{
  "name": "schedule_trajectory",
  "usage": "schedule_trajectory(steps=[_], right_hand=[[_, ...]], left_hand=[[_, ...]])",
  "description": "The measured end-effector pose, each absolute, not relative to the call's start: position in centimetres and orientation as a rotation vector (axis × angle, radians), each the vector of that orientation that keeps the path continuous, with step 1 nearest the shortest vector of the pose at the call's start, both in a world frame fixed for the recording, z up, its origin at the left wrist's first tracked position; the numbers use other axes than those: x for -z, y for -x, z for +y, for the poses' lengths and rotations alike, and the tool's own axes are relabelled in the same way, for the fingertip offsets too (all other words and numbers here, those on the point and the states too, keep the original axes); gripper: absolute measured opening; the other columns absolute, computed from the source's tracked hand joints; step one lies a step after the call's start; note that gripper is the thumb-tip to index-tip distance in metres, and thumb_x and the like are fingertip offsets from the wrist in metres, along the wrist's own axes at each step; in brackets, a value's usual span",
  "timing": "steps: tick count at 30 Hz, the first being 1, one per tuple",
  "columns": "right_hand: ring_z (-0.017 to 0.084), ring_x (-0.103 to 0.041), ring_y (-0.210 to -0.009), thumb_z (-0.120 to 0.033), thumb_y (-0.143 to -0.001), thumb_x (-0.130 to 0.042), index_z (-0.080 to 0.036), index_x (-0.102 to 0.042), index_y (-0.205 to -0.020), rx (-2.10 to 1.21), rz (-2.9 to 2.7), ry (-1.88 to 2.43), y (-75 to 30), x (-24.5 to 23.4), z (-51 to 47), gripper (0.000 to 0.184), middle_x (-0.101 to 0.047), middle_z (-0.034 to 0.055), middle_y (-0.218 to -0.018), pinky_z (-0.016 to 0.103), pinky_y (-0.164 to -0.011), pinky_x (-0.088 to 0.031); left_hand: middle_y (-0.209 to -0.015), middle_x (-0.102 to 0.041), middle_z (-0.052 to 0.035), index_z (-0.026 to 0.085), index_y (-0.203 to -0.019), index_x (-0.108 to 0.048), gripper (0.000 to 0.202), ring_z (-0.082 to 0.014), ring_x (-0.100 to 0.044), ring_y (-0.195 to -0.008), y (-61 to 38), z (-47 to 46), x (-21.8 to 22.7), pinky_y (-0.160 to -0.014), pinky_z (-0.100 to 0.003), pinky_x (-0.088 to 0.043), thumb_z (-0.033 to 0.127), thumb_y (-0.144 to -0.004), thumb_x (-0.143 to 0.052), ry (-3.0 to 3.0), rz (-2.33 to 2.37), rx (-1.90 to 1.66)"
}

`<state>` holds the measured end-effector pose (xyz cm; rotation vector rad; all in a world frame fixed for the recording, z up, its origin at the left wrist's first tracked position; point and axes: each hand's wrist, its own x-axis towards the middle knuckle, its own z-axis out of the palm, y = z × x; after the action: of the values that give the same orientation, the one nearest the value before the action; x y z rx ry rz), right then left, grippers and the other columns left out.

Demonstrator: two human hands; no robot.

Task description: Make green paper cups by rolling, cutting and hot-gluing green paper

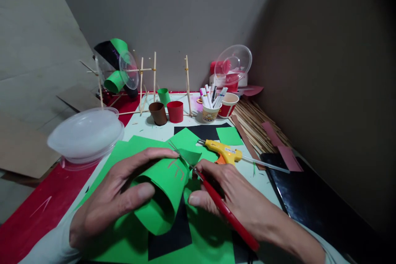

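Note:
My left hand [120, 189] is closed on a rolled sheet of green paper [163, 177], fingers along the top and thumb at its open end. Brownish pencil-like marks show on the roll. My right hand [225, 189] grips a slim red-handled tool [225, 210] with a thin metal end, whose exact kind I cannot make out. Its metal end lies against the far edge of the roll, where a flap of green paper [190, 156] sticks up. Beneath both hands lie green sheets [213, 231] and a piece of black paper [170, 235].
A yellow glue gun [225, 152] lies just beyond my right hand. Behind stand brown [157, 114] and red [175, 112] paper cups, a tub of markers [211, 112] and a stick frame [187, 86]. Clear plastic lids [86, 134] are at left; wooden sticks [260, 128] at right.

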<state>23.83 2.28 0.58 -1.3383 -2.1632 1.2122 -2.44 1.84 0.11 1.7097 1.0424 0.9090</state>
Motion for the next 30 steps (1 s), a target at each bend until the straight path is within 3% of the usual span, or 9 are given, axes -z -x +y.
schedule_trajectory(steps=[7, 12, 18, 22, 25, 30], right_hand=[[0.015, -0.035, -0.064, -0.076, -0.091, -0.059, -0.024, -0.042, -0.075, -1.203, -2.138, 1.346, -23.9, -0.8, 2.3, 0.057, -0.04, -0.0061, -0.065, 0.03, -0.059, -0.03], [0.012, -0.028, -0.057, -0.07, -0.091, -0.064, -0.023, -0.041, -0.069, -1.181, -2.152, 1.342, -23.9, -0.7, 2.4, 0.057, -0.034, -0.0075, -0.059, 0.03, -0.052, -0.025], [0.012, -0.028, -0.055, -0.066, -0.095, -0.061, -0.023, -0.041, -0.065, -1.106, -2.204, 1.329, -23.8, -0.1, 2.3, 0.056, -0.039, -0.0065, -0.057, 0.03, -0.053, -0.026], [0.011, -0.03, -0.053, -0.066, -0.097, -0.058, -0.023, -0.042, -0.064, -1.163, -2.192, 1.312, -23.8, 0.2, 2.5, 0.057, -0.043, -0.0055, -0.056, 0.029, -0.053, -0.027], [0.011, -0.031, -0.053, -0.065, -0.097, -0.058, -0.022, -0.045, -0.063, -1.151, -2.174, 1.308, -23.9, 0.4, 3.0, 0.057, -0.044, -0.0053, -0.055, 0.028, -0.053, -0.027], [0.01, -0.032, -0.053, -0.068, -0.092, -0.062, -0.023, -0.039, -0.062, -1.223, -2.123, 1.281, -24.3, -0.4, 3.5, 0.059, -0.037, -0.0061, -0.057, 0.027, -0.048, -0.024]], left_hand=[[-0.137, -0.07, -0.0006, 0.04, -0.13, -0.07, 0.045, -0.0366, -0.055, -0.134, 2.8, 2.2, 0.4, -0.113, -0.044, -0.045, 0.057, -0.091, -0.056, -1.742, 1.014, -0.873], [-0.138, -0.07, -0.0039, 0.037, -0.131, -0.072, 0.046, -0.0395, -0.055, -0.135, 3.4, 2.5, 0.2, -0.117, -0.051, -0.041, 0.054, -0.092, -0.053, -1.735, 1.003, -0.833], [-0.133, -0.074, -0.0082, 0.031, -0.118, -0.08, 0.047, -0.044, -0.059, -0.132, 3.0, 3.1, -1.1, -0.109, -0.052, -0.047, 0.061, -0.087, -0.06, -1.649, 0.987, -0.801], [-0.127, -0.077, -0.008, 0.033, -0.117, -0.081, 0.046, -0.0421, -0.064, -0.127, 3.1, 3.8, -1.6, -0.109, -0.052, -0.049, 0.063, -0.087, -0.061, -1.71, 0.882, -0.728], [-0.12, -0.08, -0.0075, 0.035, -0.112, -0.083, 0.043, -0.0403, -0.072, -0.116, 2.9, 3.7, -1.6, -0.1, -0.049, -0.056, 0.063, -0.084, -0.064, -1.611, 0.874, -0.767], [-0.114, -0.082, -0.0085, 0.03, -0.114, -0.081, 0.049, -0.0355, -0.077, -0.105, 2.5, 2.5, -2.0, -0.089, -0.042, -0.062, 0.061, -0.079, -0.069, -1.148, 0.896, -0.872]])
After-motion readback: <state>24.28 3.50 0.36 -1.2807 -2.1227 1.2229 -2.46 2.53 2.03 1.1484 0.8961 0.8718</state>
